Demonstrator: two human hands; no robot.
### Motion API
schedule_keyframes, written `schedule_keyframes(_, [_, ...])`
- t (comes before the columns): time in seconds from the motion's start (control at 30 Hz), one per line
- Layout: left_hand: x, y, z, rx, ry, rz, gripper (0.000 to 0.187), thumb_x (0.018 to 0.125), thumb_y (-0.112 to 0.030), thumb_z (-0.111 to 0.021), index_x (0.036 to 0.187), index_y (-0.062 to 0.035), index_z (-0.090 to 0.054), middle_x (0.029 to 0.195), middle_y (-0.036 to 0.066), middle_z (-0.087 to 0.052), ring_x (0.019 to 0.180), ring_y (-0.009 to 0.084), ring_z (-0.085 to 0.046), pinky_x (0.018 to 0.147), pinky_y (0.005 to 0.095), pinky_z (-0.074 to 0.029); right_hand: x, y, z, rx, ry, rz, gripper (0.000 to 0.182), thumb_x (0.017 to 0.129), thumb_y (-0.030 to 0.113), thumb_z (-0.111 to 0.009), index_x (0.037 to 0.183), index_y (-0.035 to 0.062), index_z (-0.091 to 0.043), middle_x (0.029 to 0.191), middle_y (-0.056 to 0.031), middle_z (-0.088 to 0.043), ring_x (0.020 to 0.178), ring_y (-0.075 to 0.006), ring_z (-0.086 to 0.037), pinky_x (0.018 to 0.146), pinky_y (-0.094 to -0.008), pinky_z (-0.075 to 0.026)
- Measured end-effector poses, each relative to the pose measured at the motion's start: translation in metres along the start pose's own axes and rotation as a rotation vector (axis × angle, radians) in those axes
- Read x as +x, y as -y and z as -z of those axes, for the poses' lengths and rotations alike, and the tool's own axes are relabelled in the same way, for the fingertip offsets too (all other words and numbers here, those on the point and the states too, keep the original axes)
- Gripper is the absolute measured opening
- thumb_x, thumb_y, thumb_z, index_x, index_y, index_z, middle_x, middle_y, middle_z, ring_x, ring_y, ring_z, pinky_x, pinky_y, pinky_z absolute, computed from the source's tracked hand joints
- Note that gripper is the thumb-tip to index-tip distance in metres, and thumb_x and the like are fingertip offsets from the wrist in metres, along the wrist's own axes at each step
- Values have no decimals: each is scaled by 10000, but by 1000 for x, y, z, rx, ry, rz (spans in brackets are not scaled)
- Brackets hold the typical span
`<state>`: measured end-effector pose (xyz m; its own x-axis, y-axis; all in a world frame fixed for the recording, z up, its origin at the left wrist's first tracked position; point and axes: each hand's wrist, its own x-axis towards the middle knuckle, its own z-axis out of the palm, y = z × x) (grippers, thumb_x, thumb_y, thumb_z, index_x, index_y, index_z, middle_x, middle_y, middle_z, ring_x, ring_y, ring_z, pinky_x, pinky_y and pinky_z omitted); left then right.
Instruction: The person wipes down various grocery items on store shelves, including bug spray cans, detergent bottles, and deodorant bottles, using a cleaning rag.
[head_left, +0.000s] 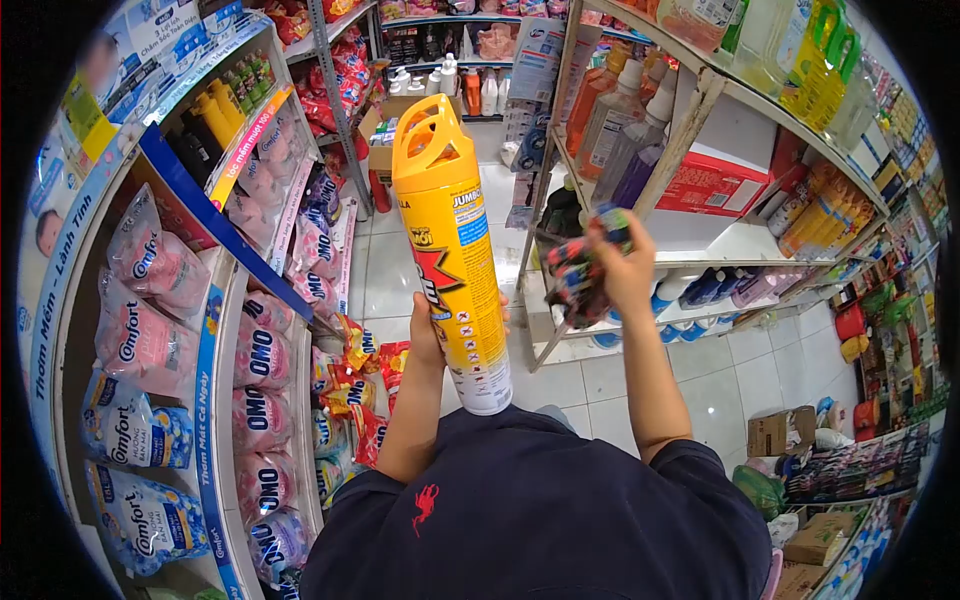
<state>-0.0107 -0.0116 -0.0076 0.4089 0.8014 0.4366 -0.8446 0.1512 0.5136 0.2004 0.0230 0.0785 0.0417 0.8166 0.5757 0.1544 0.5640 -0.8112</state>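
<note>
Yellow spray can (455,270) up front, left hand (430,332) wrapped round its lower half; right hand (624,268) closed on a blurred dark bundle (578,280).

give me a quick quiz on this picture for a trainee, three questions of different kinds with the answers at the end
1. Multiple choice: one hand holds the yellow spray can, the other a dark, blurred bundle. Which hand has the can?
A) right
B) left
C) neither

2. True or false: the spray can has no cap on it.

3. Fill in the word: on the shelves at the left of the view, just right of the Comfort bags, the big letters on the pink bags read ____.

Key: 1 B, the left hand; 2 false; 3 OMO.
</note>
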Motion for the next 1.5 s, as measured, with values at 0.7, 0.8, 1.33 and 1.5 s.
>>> schedule_keyframes(0.7, [-12, -23, 34, 618, -250, 130, 776, 507, -369, -766, 1069, 63, -447, 947, 83, -562, 847, 143, -549, 771, 260, -430, 37, 15, 124, -509, -879, 414, 188, 753, 108, -610, 892, -11, -566, 834, -59, -588, 742, -114, -525, 672, -233, -422])
schedule_keyframes(0.8, [-10, -23, 39, 810, -291, 86, 703, 516, -157, -752, 1110, 61, -446, 942, 79, -568, 833, 118, -542, 769, 252, -424, 34, 29, 136, -512, -953, 421, 219, 748, 129, -619, 898, -23, -568, 839, -69, -593, 737, -122, -528, 663, -245, -420])
schedule_keyframes(1.33, [0, -8, 44, 1575, -404, -41, 681, 482, -290, -765, 1038, 19, -522, 854, 134, -598, 759, 204, -588, 708, 290, -451, 16, 73, 191, -349, -1302, 707, 261, 748, 96, -614, 919, -88, -542, 874, -131, -586, 759, -155, -568, 644, -241, -466])
schedule_keyframes(1.5, [8, -1, 30, 1806, -543, -64, 675, 488, -323, -756, 1031, 4, -524, 838, 119, -600, 734, 223, -590, 666, 301, -457, -4, 98, 190, 1, -1352, 623, 270, 769, 84, -576, 973, -87, -529, 906, -148, -576, 750, -174, -554, 674, -281, -454])
